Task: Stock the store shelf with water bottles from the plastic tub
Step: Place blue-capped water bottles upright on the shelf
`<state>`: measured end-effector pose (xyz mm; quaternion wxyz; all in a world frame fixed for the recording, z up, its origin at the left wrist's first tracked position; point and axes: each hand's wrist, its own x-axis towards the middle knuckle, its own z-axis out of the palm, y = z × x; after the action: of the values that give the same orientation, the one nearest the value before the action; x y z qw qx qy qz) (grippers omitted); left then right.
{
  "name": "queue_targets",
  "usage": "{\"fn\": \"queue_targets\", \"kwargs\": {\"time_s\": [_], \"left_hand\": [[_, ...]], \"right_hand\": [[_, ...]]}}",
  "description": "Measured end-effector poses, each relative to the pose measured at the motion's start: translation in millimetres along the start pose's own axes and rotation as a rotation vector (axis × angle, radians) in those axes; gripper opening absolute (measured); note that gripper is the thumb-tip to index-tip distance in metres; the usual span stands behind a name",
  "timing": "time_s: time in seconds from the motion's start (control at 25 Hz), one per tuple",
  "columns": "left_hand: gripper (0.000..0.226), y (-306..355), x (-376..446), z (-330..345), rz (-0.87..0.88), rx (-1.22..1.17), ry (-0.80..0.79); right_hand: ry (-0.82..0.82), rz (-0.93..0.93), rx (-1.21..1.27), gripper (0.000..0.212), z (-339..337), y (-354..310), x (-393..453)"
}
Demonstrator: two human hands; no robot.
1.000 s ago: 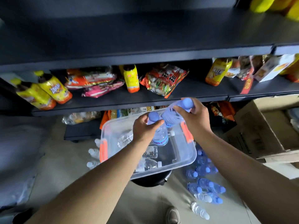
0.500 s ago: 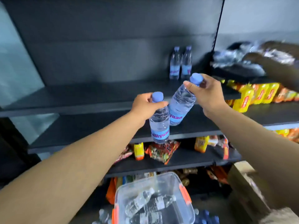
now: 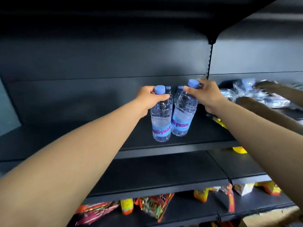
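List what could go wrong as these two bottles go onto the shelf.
1. Each hand, left hand and right hand, grips only near the cap, so the left bottle or right bottle could swing or slip.
2. The two standing bottles sit right behind; pushing in may topple them.
3. The right bottle is tilted and might tip when set on the shelf.

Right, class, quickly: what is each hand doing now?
Left hand: grips the left water bottle by its neck.
Right hand: grips the right water bottle likewise.
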<state>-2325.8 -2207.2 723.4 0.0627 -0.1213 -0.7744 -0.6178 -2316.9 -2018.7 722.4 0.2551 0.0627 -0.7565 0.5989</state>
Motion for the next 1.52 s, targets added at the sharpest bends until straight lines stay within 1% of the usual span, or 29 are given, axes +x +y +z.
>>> {"fn": "queue_targets", "kwargs": {"time_s": [0.08,0.16,0.24,0.44,0.68,0.76,0.84,0.88,0.96,1.0,1.12,1.2,1.28,1.4,1.52], "left_hand": [[0.039,-18.5,46.5,16.7,-0.030,0.009,-0.021],[0.037,-38.8,81.4,30.7,-0.046,0.040,-0.044],[0.037,-58.7,115.1,45.9,-0.057,0.064,-0.047],[0.037,-89.1,185.2,71.0,-0.084,0.078,-0.083],[0.039,-101.5,243.5,94.2,-0.094,0.116,-0.082],[0.034,-104.6,251.3,96.3,-0.092,0.123,-0.041],[0.030,-109.5,256.1,94.9,-0.090,0.122,0.003],[0.027,-111.9,258.2,94.5,-0.088,0.121,0.011],[0.020,-114.1,260.6,95.9,-0.077,0.127,0.010],[0.019,-114.6,261.4,97.6,-0.069,0.136,0.008],[0.027,-117.9,261.9,103.0,-0.051,0.163,0.000],[0.039,-126.1,259.4,104.8,-0.045,0.147,0.009],[0.052,-143.0,250.6,109.5,-0.053,0.119,0.013],[0.060,-184.7,232.3,122.9,-0.067,0.122,0.064],[0.067,-208.9,236.0,131.3,-0.054,0.109,0.117]], "right_hand": [[-0.086,0.012,-0.031,0.019,-1.3,34.7,45.5],[-0.164,0.027,-0.059,0.011,0.4,64.3,78.1],[-0.211,0.043,-0.076,0.011,2.4,95.3,107.0],[-0.253,0.098,-0.106,0.012,1.0,150.8,157.0],[-0.308,0.166,-0.015,0.014,2.6,176.3,199.1],[-0.290,0.163,0.048,0.020,-0.7,184.3,203.3],[-0.280,0.142,0.131,0.035,-6.3,196.0,200.7],[-0.300,0.139,0.138,0.045,-7.3,203.9,197.7],[-0.359,0.145,0.069,0.061,-4.9,219.7,189.5],[-0.366,0.141,0.038,0.066,-1.9,226.2,186.5],[-0.359,0.126,0.057,0.065,0.0,232.9,192.8],[-0.372,0.114,0.077,0.064,-3.2,231.8,199.1],[-0.342,0.123,0.096,0.068,-3.9,237.1,198.4],[-0.212,0.164,0.031,0.074,8.8,262.7,174.5],[-0.095,0.157,0.081,0.063,20.5,288.8,160.3]]}}
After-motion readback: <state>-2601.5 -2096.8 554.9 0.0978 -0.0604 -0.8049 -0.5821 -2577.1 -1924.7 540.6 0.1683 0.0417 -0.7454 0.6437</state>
